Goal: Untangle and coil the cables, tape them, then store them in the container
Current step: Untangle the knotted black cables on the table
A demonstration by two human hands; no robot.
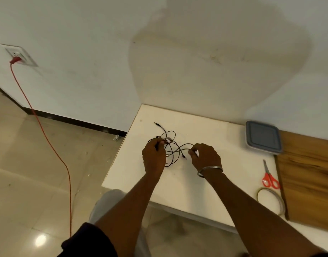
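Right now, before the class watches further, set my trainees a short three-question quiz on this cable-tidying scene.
1. True or false: the container has its lid on.
2. Which lies nearer the person, the scissors or the tape roll?
3. What do the left hand and right hand both grip?

Key
1. True.
2. The tape roll.
3. The tangled cables, over the white table.

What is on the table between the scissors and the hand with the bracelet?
Nothing. In the head view, only bare white table lies between the right hand and the red-handled scissors. The tape roll sits nearer, below the scissors.
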